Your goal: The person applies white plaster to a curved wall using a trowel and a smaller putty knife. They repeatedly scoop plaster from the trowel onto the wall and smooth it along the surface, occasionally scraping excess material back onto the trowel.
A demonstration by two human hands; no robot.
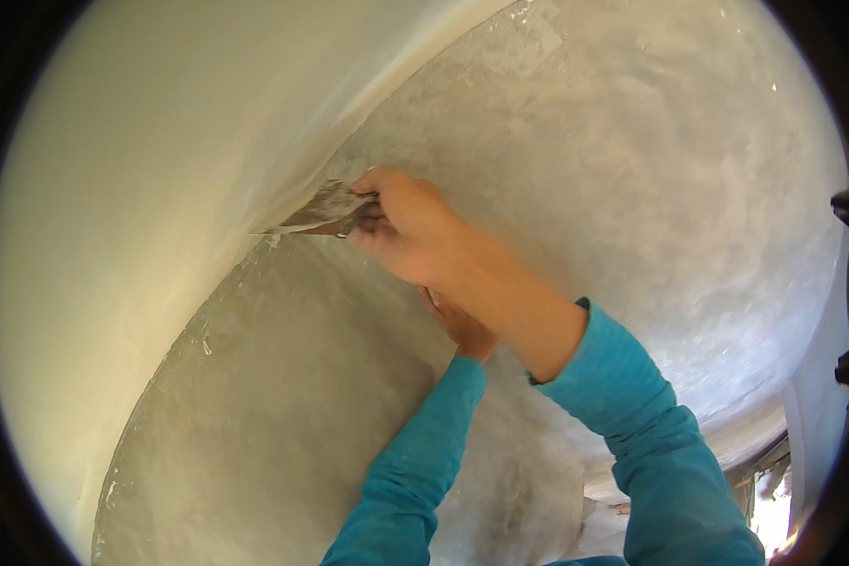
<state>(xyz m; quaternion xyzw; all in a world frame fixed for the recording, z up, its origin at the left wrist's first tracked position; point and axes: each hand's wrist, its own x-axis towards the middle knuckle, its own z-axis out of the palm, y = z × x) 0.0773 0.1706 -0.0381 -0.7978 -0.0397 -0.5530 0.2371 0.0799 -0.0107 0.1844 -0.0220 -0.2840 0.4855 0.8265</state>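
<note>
My right hand [410, 222] is closed round a putty knife [323, 209], whose wide, smeared metal blade points left. The blade lies along the seam where the smooth cream-white surface [141, 179] meets the mottled grey plastered surface [632, 179]. Just below, and partly covered by my right wrist, my left hand [464, 327] is up near the grey surface. The fingers that show there look stretched out, with nothing visible in them; the rest are hidden. Both my arms wear teal sleeves.
The seam curves from the top middle down to the lower left, with small white flecks [207, 347] beside it. A bright opening [772, 505] shows at the lower right. Dark objects [847, 368] stand at the right rim.
</note>
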